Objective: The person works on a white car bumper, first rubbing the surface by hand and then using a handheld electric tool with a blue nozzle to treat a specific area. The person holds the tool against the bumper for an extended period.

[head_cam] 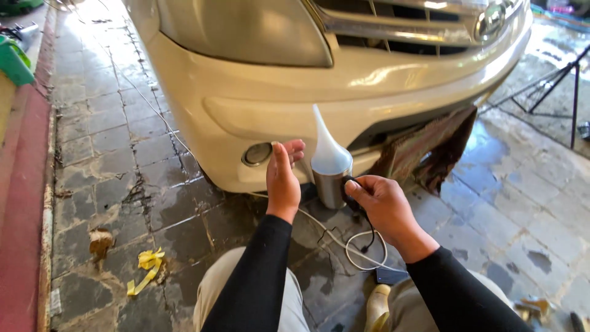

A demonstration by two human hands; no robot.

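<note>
The right hand (381, 200) grips the nozzle tool (330, 166), the left hand (283, 178) is open against the bumper (258, 104); the loose cord (362, 249), seemingly near the knees, could snag and jerk the tool.

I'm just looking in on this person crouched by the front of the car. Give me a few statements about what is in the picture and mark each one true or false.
1. The right hand grips a metal tool with a white cone nozzle. True.
2. The left hand is flat on the paving. False: it is raised, open, beside the nozzle and near the fog lamp.
3. The car bumper is dark blue. False: it is cream.
4. A cloth hangs from under the bumper. True.
5. Yellow tape scraps lie on the wet paving. True.
</note>
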